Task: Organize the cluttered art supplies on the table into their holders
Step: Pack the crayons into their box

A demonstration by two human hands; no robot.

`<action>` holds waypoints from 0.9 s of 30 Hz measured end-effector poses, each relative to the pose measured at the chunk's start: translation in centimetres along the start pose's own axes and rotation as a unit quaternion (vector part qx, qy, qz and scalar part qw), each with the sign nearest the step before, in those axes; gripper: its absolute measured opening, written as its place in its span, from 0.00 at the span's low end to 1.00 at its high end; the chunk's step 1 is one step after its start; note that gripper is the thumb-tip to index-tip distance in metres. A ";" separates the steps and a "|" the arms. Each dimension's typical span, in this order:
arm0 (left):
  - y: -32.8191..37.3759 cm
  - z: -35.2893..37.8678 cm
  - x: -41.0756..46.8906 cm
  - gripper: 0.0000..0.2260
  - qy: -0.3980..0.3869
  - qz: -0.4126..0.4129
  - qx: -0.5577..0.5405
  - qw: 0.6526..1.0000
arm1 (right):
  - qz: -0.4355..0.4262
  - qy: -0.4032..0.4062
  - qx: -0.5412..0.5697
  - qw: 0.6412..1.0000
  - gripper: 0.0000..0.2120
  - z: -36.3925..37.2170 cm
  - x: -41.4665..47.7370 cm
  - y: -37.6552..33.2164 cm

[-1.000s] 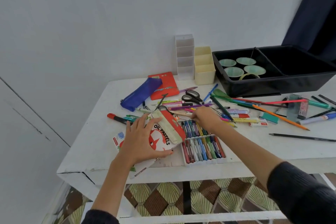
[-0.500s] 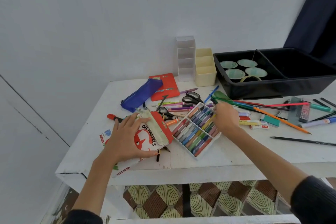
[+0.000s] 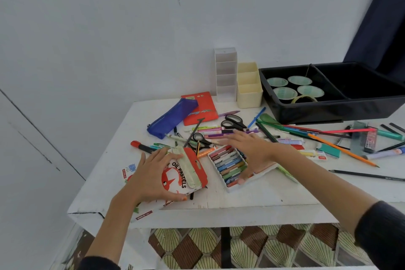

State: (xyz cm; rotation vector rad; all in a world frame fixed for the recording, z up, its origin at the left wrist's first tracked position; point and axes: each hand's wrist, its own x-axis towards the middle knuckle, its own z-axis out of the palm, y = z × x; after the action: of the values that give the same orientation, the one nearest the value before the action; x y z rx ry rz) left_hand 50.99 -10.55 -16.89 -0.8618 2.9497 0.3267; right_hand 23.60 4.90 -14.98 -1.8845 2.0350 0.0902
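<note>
Tray [image 3: 230,165] lies slantwise under flat, straight fingers [image 3: 230,139] of the right hand [image 3: 254,149], just beside the box [image 3: 186,173] the left hand [image 3: 151,177] grips.

The white painted wooden table [image 3: 252,204] looks matt and scuffed — cracked at the near corner. The black plastic bin [image 3: 328,112] is smooth and glossy, the blue cloth pencil pouch [image 3: 173,117] dull, the printed cardboard oil-pastel box [image 3: 184,176] slightly shiny.

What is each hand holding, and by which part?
The left hand grips the oil pastels box across its width. The right hand lies spread on the pastel tray; grip unclear.
</note>
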 end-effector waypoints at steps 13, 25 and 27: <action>0.8 -0.4 -0.4 0.46 -0.017 0.006 -0.021 1.000 | -0.095 0.028 0.036 0.994 0.53 -0.4 0.9 -1.0; 3.8 -0.9 0.1 0.41 -0.051 0.041 -0.098 0.993 | -0.106 0.003 0.017 0.994 0.51 -0.4 1.1 -2.4; 4.2 -0.3 0.5 0.42 -0.052 0.046 -0.073 0.995 | -0.104 0.020 0.062 0.993 0.49 -0.2 1.6 -2.4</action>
State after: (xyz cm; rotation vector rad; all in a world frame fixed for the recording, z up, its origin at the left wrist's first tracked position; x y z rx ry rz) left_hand 48.33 -7.40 -15.82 -0.6991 2.9020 0.5791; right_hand 25.78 3.04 -14.83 -2.0199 1.8118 -0.1247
